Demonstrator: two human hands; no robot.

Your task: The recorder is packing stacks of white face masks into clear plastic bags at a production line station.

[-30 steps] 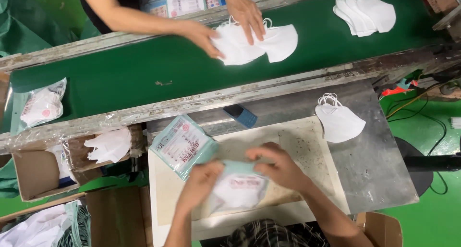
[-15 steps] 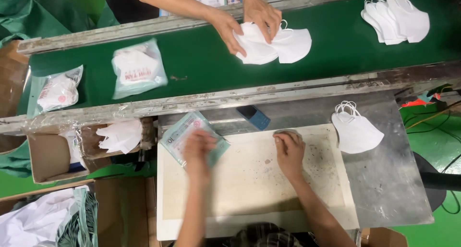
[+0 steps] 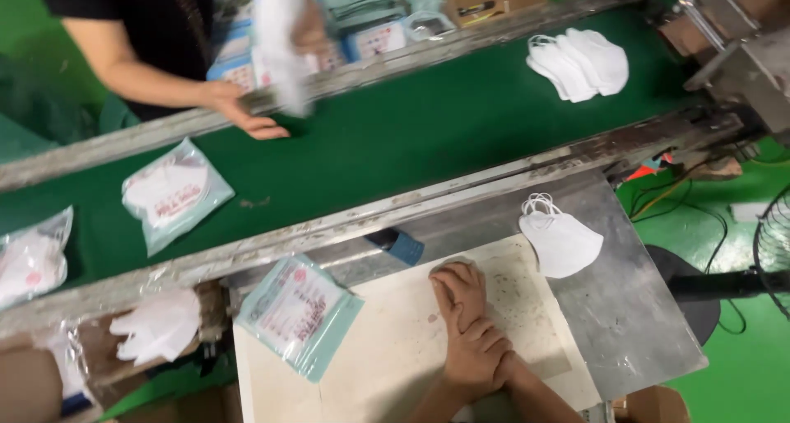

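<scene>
**Ana:** Hands first: where are they and what do they hold?

**Ben:** Both rest together on the pale, speckled board (image 3: 395, 349) that tops the grey metal desk (image 3: 634, 324). The left hand (image 3: 473, 359) lies over the wrist of the right hand (image 3: 459, 287), whose fingers are curled loosely. Neither grips anything.

**Ana:** What lies nearest them?

**Ben:** A flat, clear plastic pouch with pale teal edges and red print (image 3: 298, 314) sits just left of the hands, hanging slightly over the board's corner. A white folded face mask with ear loops (image 3: 559, 238) lies on the bare metal to their right, within easy reach, I would guess on purpose.

**Ana:** And beyond the desk?

**Ben:** A green conveyor belt (image 3: 428, 143) runs across. On it, at the left, lies a sealed clear pouch holding a white mask (image 3: 171, 194), with another pouch (image 3: 31, 262) at the edge of view. A stack of loose white masks (image 3: 580, 61) sits far right on the belt. A small blue block (image 3: 403, 246) sits by the belt's near rail.

**Ana:** Anyone else?

**Ben:** A person across the belt has one hand (image 3: 247, 114) on the far rail and lifts something white and blurred (image 3: 280, 44). Behind them stand stacked packages in teal and white, too blurred to tell more.
</scene>
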